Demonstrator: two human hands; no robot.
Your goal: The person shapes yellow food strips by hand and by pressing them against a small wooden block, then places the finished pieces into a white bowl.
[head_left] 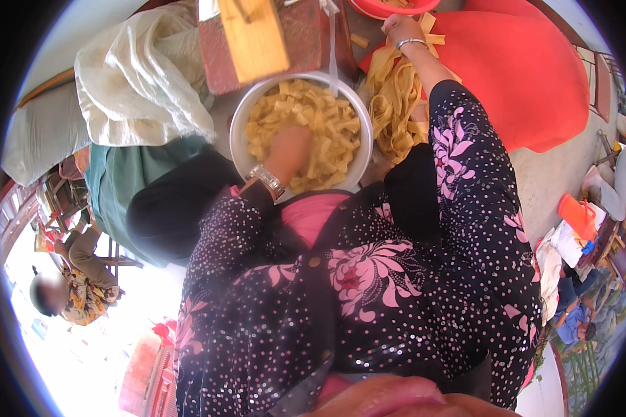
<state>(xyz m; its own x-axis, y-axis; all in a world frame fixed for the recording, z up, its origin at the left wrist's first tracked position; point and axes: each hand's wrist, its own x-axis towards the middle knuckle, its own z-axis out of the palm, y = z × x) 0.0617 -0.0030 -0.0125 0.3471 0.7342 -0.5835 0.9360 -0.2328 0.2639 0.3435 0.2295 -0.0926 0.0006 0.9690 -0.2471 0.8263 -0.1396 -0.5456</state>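
Bright ground spreads along our left, where another person [87, 299] sits well apart from us, and nearer in a crumpled white cloth [142, 76] lies by some greenish fabric [146, 174]. Next comes a reddish-brown board [305, 45] with a yellow wooden block [257, 42] on it, its near edge close to the far rim of our metal basin [237, 132]. Short tan pieces [335, 132] fill that basin, and our left hand [292, 148] is sunk among them near the middle; it is blurred and its fingers are buried, so we cannot tell whether they grasp anything or lie loose. To handle these pieces well, we would work gently from the centre, palm low, so that none spill over the rim or catch in the metal band [268, 181] at our wrist. Just past the basin's right edge, long tan strips [396, 118] lie in a loose heap; we judge they would tangle if tugged, so lifting them singly seems wiser. Beyond them our right hand [402, 29] is at the near edge of a red bowl [368, 8], fingers curled, though we cannot tell whether they grip the strip beside them. Farther right spreads a smooth red surface [522, 76].
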